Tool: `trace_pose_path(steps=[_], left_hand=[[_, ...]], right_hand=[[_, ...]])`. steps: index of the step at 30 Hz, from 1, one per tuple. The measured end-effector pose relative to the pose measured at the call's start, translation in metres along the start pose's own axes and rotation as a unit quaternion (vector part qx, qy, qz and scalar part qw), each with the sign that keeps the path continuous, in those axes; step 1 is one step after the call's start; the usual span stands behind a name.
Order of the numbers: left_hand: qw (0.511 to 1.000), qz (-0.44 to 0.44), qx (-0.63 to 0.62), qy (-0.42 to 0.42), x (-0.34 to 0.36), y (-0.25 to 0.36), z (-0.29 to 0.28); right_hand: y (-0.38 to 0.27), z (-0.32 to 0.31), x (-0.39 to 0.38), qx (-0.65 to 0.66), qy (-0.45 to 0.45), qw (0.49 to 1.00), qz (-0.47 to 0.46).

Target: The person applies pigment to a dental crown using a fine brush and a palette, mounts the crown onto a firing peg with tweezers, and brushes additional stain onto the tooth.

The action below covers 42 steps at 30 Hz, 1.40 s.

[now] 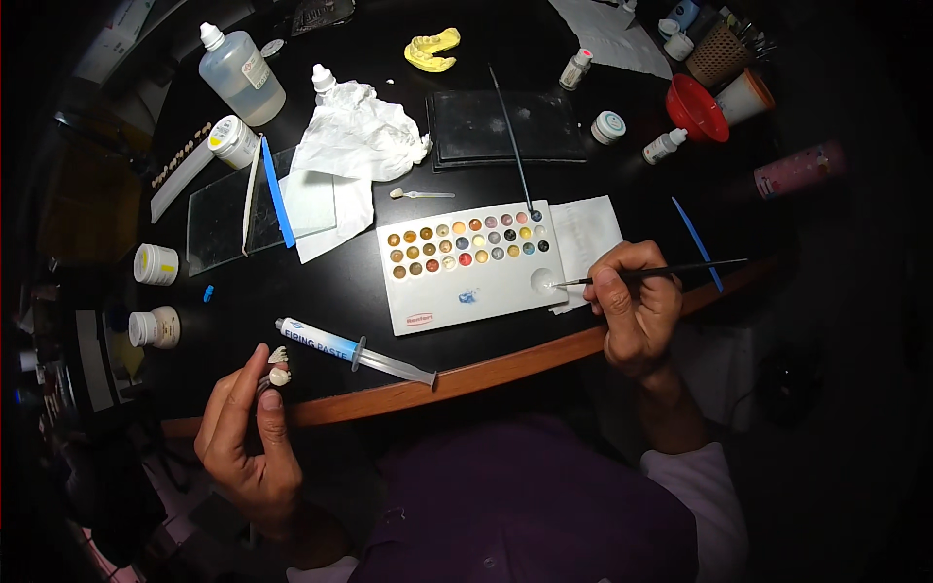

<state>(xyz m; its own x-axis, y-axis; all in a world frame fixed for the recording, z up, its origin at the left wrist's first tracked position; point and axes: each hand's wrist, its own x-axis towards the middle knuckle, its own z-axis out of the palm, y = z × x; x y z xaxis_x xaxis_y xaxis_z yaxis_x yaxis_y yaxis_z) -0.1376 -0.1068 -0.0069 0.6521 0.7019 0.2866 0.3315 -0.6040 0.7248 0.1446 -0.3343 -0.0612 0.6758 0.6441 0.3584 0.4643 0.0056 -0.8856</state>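
Between the thumb and fingers of my left hand (pixel 243 447) are small tooth-coloured dental crowns (pixel 280 376), held up near the table's front edge; how they are backed is partly hidden by the fingertips. My right hand (pixel 637 306) grips a fine dark-handled paintbrush (pixel 692 268), its tip at the round well (pixel 544 281) in the lower right of a white palette (pixel 428 304). Rows of small coloured stain pots fill the palette's upper part, and a blue smear marks its lower half. Next to my left hand lies a syringe of paste (pixel 330 346).
A second brush (pixel 510 136) leans from a black pad (pixel 457 126) onto the palette. White tissue (pixel 355 136), a glass slab (pixel 214 219) and a blue-ended tool (pixel 276 199) lie left. Jars, a large bottle (pixel 243 83), a yellow dental model (pixel 431 49) and a red bowl (pixel 698 107) stand around.
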Motion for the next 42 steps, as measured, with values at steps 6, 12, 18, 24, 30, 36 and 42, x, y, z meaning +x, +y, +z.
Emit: trace_pose_path(steps=[6,12,18,24,30,36,42], left_hand=[[1.0,0.01,0.001,0.009,0.001,-0.003,-0.005],[0.996,0.078,-0.018,-0.032,0.026,-0.016,0.007],[0.959,0.208,-0.036,-0.19,0.07,-0.016,-0.009],[0.92,0.246,-0.146,-0.267,0.104,-0.017,0.005],[0.905,0.268,-0.175,-0.28,0.114,-0.021,0.008],[0.896,0.271,-0.206,-0.285,0.115,-0.025,0.011],[0.893,0.266,-0.207,-0.298,0.116,-0.025,0.01]], right_hand=[[0.0,0.006,0.004,-0.001,0.015,1.0,-0.013],[-0.006,0.004,-0.003,0.053,0.086,0.995,-0.014],[-0.049,0.035,0.038,0.144,-0.115,0.969,-0.163],[-0.064,0.079,0.056,0.235,-0.169,0.936,-0.201],[-0.058,0.106,0.056,0.289,-0.149,0.921,-0.213],[-0.054,0.109,0.057,0.271,-0.165,0.916,-0.246],[-0.057,0.109,0.054,0.26,-0.158,0.922,-0.241]])
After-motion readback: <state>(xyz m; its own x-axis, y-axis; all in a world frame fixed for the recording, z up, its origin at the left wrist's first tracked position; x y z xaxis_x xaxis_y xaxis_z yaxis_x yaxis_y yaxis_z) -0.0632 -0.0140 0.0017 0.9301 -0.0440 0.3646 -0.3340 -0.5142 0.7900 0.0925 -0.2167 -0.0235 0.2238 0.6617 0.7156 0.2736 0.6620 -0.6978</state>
